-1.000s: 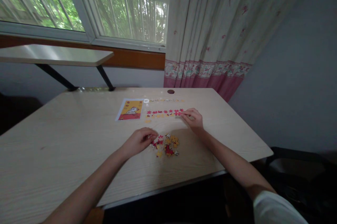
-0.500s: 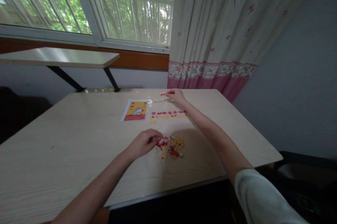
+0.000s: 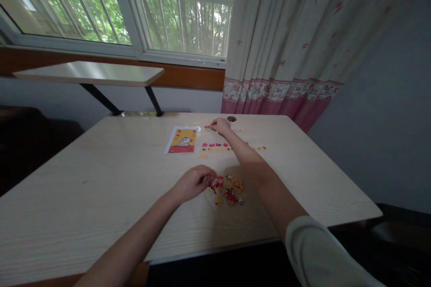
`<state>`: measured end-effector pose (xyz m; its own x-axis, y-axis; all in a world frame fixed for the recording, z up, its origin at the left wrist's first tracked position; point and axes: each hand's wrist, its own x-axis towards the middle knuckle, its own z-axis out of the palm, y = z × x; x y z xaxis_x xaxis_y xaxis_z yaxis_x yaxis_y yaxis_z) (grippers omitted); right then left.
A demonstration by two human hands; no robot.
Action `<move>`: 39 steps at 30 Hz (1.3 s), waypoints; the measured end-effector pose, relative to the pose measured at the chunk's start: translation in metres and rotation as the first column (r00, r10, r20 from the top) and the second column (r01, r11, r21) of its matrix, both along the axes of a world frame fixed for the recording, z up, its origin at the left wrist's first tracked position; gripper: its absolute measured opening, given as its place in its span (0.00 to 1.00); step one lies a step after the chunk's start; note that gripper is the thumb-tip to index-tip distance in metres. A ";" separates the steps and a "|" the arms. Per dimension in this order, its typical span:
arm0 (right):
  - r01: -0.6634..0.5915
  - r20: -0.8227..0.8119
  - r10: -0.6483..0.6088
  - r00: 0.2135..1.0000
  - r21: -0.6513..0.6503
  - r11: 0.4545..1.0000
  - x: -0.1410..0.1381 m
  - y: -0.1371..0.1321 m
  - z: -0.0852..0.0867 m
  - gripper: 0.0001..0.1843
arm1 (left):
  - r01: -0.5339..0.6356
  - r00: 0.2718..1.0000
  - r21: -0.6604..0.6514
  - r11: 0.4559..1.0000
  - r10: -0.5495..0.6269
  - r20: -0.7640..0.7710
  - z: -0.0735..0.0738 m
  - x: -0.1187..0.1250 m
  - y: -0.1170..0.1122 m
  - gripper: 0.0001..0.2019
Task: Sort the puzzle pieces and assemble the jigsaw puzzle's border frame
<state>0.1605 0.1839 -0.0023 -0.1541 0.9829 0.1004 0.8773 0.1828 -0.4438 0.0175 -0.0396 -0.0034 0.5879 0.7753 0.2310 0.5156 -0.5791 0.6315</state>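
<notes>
My right hand reaches to the far side of the table, fingers pinched on a small red jigsaw puzzle piece at the left end of the farthest row. Closer to me, my left hand rests at the left edge of a loose pile of puzzle pieces, yellow, red and white. Its fingertips are pressed together; whatever lies between them is too small to make out. Between the hands run a row of red pieces and a row of yellow pieces, partly hidden by my right forearm.
Left of the rows lies a picture sheet showing a white animal on yellow and red. A raised shelf on black legs stands at the table's back left. Behind the table hang curtains, and a round hole sits near its back edge.
My right hand has brought the red puzzle piece down to the left end of the far row. My left hand stays by the pile. The view has shifted slightly left.
</notes>
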 end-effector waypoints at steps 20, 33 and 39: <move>0.030 0.053 -0.034 0.998 0.073 0.997 -0.011 -0.006 0.001 0.10 | 0.011 0.999 0.019 1.000 -0.011 -0.031 0.001 -0.001 0.000 0.09; -0.325 -0.017 0.343 0.939 0.283 0.903 0.037 -0.083 0.023 0.10 | -0.073 0.993 0.109 0.991 0.082 -0.083 0.006 -0.006 0.000 0.09; -0.636 0.004 0.657 0.753 0.261 0.727 0.075 -0.159 0.008 0.09 | -0.067 0.988 0.152 0.986 0.087 -0.131 0.004 -0.007 0.001 0.09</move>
<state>0.2355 0.0253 0.0060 -0.7239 0.5931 0.3525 0.4700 0.7980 -0.3773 0.0105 -0.0383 0.0002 0.5616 0.7832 0.2669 0.6377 -0.6153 0.4635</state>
